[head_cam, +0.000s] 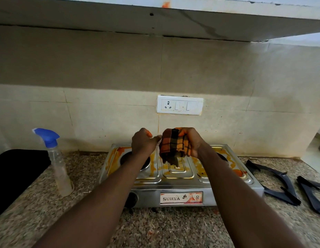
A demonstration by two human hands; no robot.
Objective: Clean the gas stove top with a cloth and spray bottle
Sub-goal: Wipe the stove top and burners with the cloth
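Both arms reach forward over the gas stove (pixel 175 178), which sits on the speckled granite table (pixel 164 228) at the centre of the view. The right hand (pixel 190 140) is closed around a bunched orange-and-black checked cloth (pixel 174 145), gripping it from the 3 o'clock side and holding it in the air above the middle of the stove top, with a corner hanging down toward the steel. The left hand (pixel 144 141), just beside the cloth at its 9 o'clock, has its fingers curled in; a fingertip reaches the cloth's edge, but whether it pinches the fabric cannot be told.

The stove top is steel, streaked and pooled with orange residue around both burner openings and along the ribbed centre panel. Its front face carries a label reading SURYA and a dark knob at the left.

A spray bottle (pixel 57 163) with a blue trigger head and a clear body stands upright on the table at 9 o'clock from the stove, well apart from both hands. Beyond it, at the far left edge, lies a black mat (pixel 17 176). At 3 o'clock from the stove, two dark pan supports (pixel 281 183) lie flat on the table. On the tiled wall at 12 o'clock sits a white socket plate (pixel 179 105), under an overhanging shelf (pixel 155 20).
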